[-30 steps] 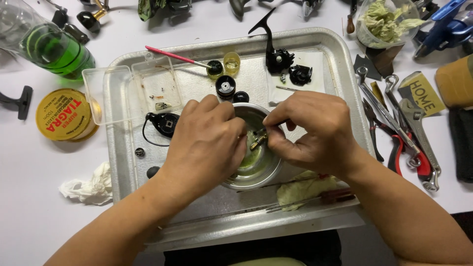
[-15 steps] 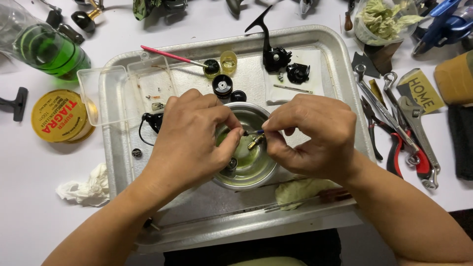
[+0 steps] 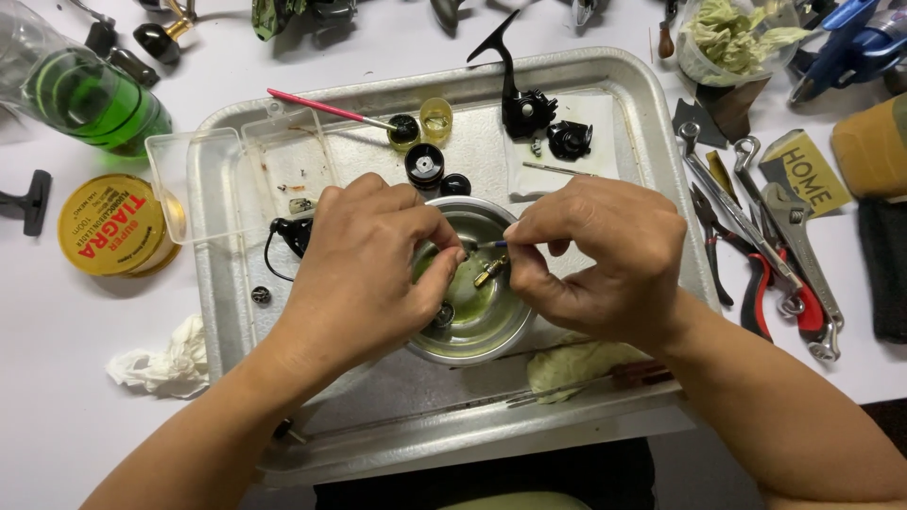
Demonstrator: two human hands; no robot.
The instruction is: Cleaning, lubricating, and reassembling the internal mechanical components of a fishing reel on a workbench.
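In the head view, both hands meet at frame centre over a small round steel bowl (image 3: pixel 472 316) of greenish liquid, which sits in a large aluminium tray (image 3: pixel 652 189) on the white desk (image 3: pixel 57 416). The left hand (image 3: pixel 364 269) is curled, its fingertips pinched at the bowl's rim; what they grip is hidden. The right hand (image 3: pixel 605 260) is closed on a thin blue-tipped tool (image 3: pixel 487 245), just above a small brass part (image 3: pixel 489 273). At left lies a round yellow tin with red lettering (image 3: pixel 111 225), and at upper right a yellow card with dark print (image 3: pixel 803 175).
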